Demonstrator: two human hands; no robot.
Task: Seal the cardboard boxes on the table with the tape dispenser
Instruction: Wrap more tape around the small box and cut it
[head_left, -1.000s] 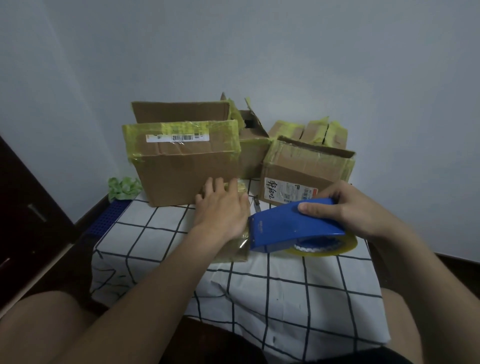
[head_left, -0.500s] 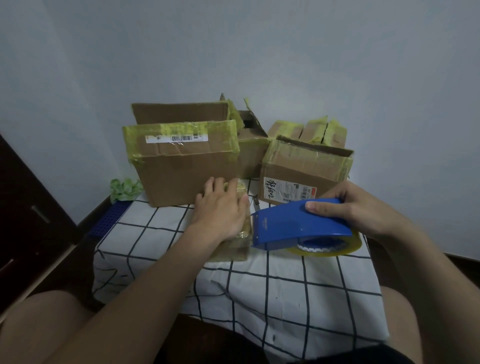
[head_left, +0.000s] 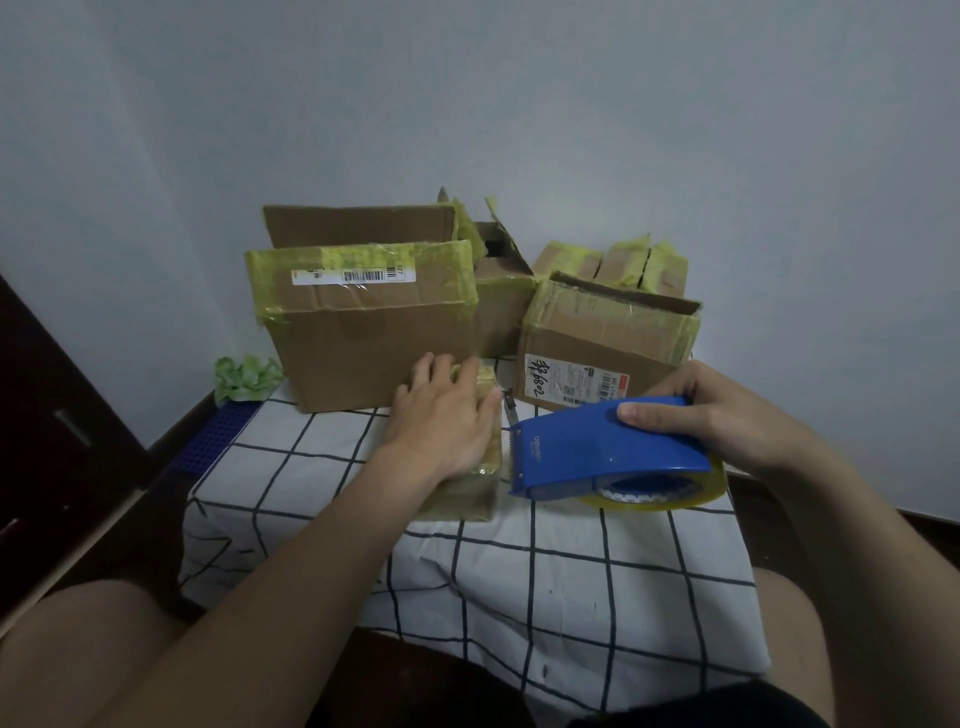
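A small flat cardboard box (head_left: 467, 499) wrapped in clear tape lies on the checked tablecloth in front of me. My left hand (head_left: 447, 415) presses flat on its top, fingers straight. My right hand (head_left: 711, 410) grips the blue tape dispenser (head_left: 597, 447) from above, thumb on its near side. The dispenser's toothed front end sits just right of the small box, and a roll of yellowish clear tape (head_left: 670, 493) shows under it. Whether tape joins the dispenser to the box is unclear.
A large box (head_left: 374, 332) with an open flap and yellow tape stands behind the small one. A labelled box (head_left: 597, 343) and several smaller boxes (head_left: 613, 262) stand at the back right. Crumpled green paper (head_left: 244, 376) lies at the table's left edge. The checked tablecloth (head_left: 519, 571) covers the table.
My right hand has shifted the dispenser slightly to the right and lifted its front end a little. My left hand stays flat on the small box.
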